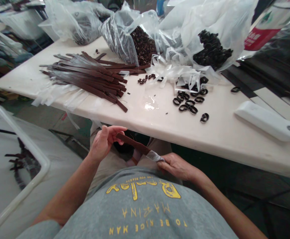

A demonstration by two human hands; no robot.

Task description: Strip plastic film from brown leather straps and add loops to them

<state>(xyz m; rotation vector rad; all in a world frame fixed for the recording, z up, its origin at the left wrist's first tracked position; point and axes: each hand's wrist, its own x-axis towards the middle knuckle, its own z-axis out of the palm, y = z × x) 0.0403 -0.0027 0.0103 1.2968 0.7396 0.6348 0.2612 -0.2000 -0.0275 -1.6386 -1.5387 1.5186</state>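
A single brown strap (134,144) is held below the table's front edge, over my lap. My left hand (104,140) pinches its upper left end with closed fingers. My right hand (177,166) grips the lower right end, where the strap is wrapped in clear film. A pile of similar brown straps (90,75) lies on the white table (160,122) at the left. Several black oval loops (188,103) are scattered at the table's middle right.
Clear plastic bags hold dark rings (143,44) and black loops (212,49) at the back. A white hand tool (268,121) lies at the right. Loose plastic film (170,71) sits mid-table. A white bin (18,172) with some straps stands at my left.
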